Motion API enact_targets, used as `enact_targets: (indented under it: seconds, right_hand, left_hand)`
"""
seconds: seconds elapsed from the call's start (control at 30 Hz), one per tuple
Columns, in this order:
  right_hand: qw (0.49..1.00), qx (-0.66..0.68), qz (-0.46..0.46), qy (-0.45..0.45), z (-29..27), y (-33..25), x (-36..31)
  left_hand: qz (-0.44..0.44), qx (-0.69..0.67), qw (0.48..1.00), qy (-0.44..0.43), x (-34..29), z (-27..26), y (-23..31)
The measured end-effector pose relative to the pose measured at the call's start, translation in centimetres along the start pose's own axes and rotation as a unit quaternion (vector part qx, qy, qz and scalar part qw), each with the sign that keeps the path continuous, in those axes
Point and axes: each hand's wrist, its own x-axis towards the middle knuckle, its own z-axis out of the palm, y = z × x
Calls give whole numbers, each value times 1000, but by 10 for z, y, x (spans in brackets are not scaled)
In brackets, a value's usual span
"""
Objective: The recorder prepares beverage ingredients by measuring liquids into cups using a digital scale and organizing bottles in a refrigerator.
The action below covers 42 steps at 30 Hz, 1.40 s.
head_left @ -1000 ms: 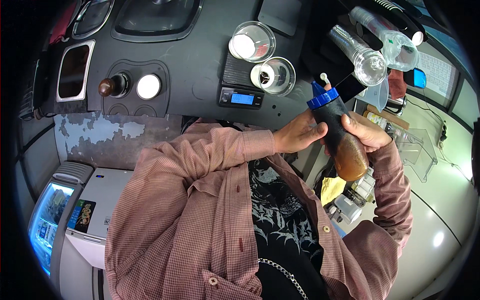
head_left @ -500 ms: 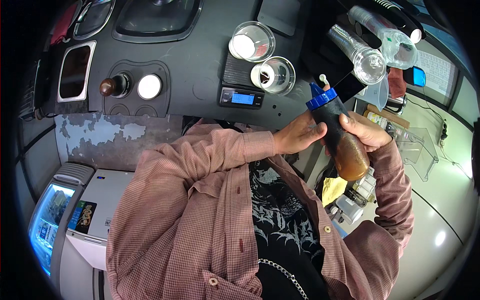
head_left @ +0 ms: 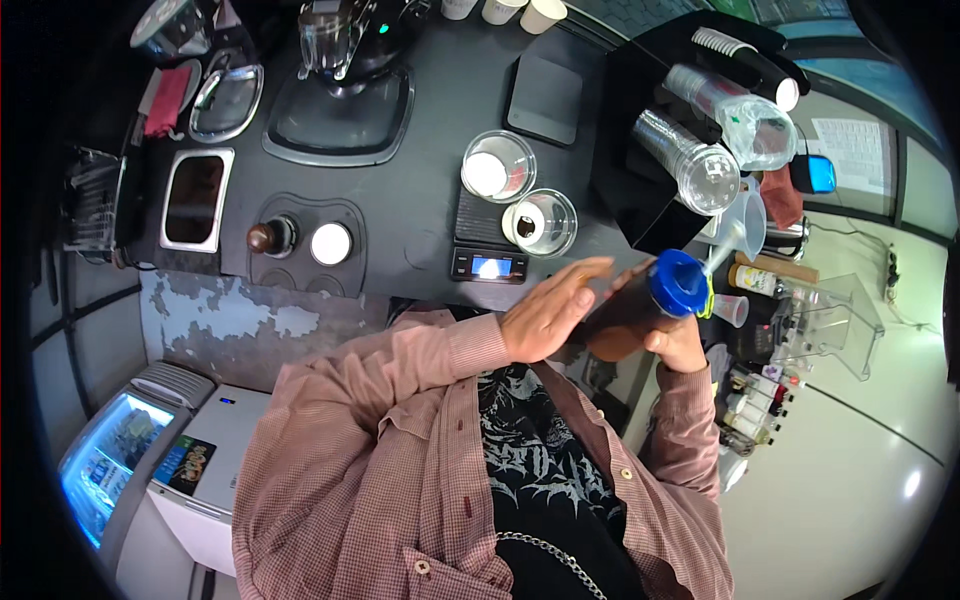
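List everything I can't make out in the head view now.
Head view:
- Right hand: partly hidden behind the bottle.
- Spout: tip blurred, apparently by motion.
- Scale display: reading obscured by bright glare.
- Leftmost paper cup: cut off by the upper edge.

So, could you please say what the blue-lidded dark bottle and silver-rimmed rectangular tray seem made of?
Blue-lidded dark bottle: probably smooth plastic, perhaps translucent, since brown shows at its lower end. Silver-rimmed rectangular tray: likely shiny metal, as its rim catches light.
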Motion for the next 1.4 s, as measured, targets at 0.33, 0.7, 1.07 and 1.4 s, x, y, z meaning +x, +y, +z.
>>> enact_targets:
  seconds: [0.33, 0.7, 1.07, 1.4]
  right_hand:
    - [967, 41, -182, 171, 34, 16, -39]
    - [966, 38, -166, 193, 34, 13, -48]
    - [986, -162, 44, 9, 7, -63, 10]
    - [923, -337, 164, -90, 27, -118, 73]
  left_hand:
    - [-40, 576, 805, -134, -55, -32, -45]
    - [-147, 449, 835, -281, -43, -30, 11]
    - [119, -4, 992, 33, 22, 2, 69]
    - [67, -193, 972, 113, 31, 6, 45]
